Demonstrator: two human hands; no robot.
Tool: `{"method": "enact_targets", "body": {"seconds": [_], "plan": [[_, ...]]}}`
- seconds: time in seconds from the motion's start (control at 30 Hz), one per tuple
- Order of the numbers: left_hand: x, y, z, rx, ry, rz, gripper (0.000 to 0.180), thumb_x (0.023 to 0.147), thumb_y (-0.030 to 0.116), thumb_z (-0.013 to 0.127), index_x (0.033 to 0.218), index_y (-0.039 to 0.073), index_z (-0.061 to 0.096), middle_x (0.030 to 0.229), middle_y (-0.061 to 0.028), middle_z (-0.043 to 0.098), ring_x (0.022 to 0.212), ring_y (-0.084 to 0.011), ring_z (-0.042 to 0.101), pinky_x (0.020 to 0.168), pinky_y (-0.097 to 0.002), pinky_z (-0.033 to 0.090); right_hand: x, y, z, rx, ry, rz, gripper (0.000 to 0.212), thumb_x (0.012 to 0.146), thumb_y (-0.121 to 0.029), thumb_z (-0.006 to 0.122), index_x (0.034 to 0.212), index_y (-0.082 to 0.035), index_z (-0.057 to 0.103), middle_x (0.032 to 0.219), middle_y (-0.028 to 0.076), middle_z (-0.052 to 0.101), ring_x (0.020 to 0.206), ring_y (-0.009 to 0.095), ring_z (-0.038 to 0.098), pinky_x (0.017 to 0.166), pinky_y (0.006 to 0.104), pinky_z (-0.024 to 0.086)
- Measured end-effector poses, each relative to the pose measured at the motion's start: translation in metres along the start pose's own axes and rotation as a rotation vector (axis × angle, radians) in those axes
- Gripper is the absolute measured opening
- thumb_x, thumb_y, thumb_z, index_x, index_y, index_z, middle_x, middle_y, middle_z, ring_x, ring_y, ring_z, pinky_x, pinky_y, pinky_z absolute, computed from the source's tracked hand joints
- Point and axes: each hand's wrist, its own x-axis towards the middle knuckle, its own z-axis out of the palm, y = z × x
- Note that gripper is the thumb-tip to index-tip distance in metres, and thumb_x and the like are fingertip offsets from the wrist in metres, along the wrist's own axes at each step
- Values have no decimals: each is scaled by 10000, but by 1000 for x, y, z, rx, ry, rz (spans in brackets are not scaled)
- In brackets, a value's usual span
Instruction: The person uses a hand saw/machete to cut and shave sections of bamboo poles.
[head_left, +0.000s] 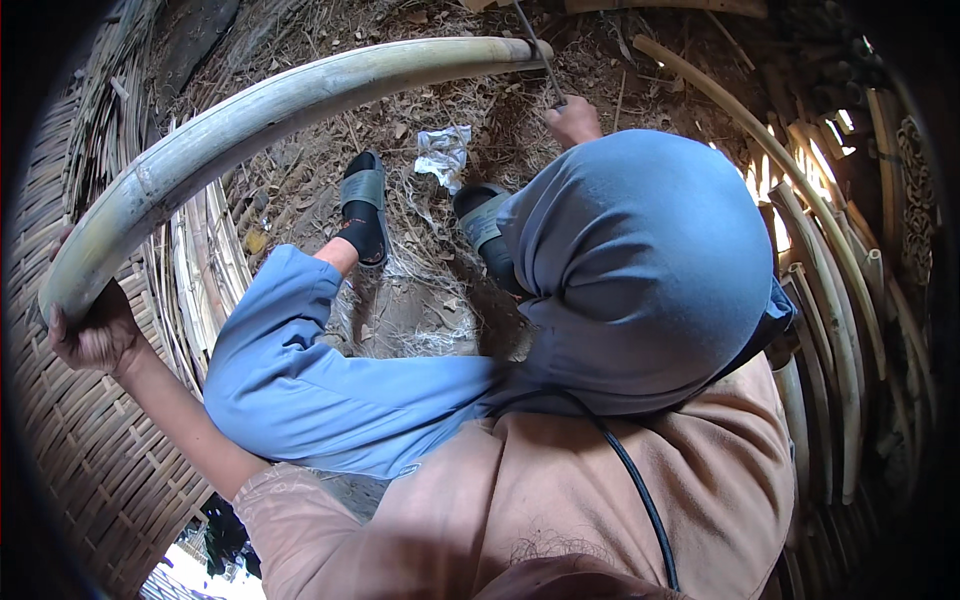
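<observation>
At the far left, a woven mat fills the side, its inner edge running beside split bamboo strips. The left hand is at the near end of a thick bamboo pole. Its fingers are clamped on that end, partly hidden by the pole; the left forearm extends outward and the wrist lies just below the pole.

From the left hand, the pole passes above the left sandal to its far end at upper centre. Below this span, the littered ground gives open room between the feet, with a crumpled white wrapper near the right sandal.

At upper centre, a thin dark tool crosses the pole's far end; contact cannot be determined. The right hand is just below that end, fingers closed around the tool's lower end. The right forearm is hidden behind the raised right knee.

At the right, a slender bamboo piece and stacked bamboo lengths bound the space.
</observation>
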Motion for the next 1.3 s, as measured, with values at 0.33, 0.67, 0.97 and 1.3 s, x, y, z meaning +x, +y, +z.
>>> {"method": "enact_targets", "body": {"seconds": [0.33, 0.67, 0.97, 1.3], "plan": [[20, 12, -38, -85, 54, -100, 758, 821, 218, 692, 1392, -206, 429, 1434, -352, 491, 1392, -429, 458, 1236, -526, 275, -45, -71, 8, -6, -62, -234, 221, 873, -186, 654, 1025, -37, 712, 957, 175, 741, 884, 326, 710, 846, 433, 552], [18, 18, -39, -86, 38, -116, 693, 843, 178, 686, 1373, -198, 446, 1441, -342, 490, 1362, -431, 491, 1216, -548, 323, -44, -86, 16, 61, -19, -214, 314, 861, -230, 629, 1095, -42, 719, 906, 174, 741, 830, 322, 712, 838, 438, 555], [26, 4, -12, -63, 130, -117, 564, 861, 144, 692, 1289, -181, 520, 1349, -318, 559, 1321, -432, 528, 1168, -583, 389, -18, -31, 4, 190, 68, -28, 239, 854, -206, 644, 971, -11, 719, 779, 176, 714, 754, 308, 713, 776, 437, 570], [8, 17, -28, 4, 203, -123, 612, 857, 148, 688, 1342, -166, 485, 1394, -305, 537, 1330, -446, 518, 1171, -590, 385, -29, -23, 32, -3, -37, -200, 285, 860, -211, 653, 1091, -62, 727, 934, 165, 753, 853, 340, 722, 847, 425, 572]]}}
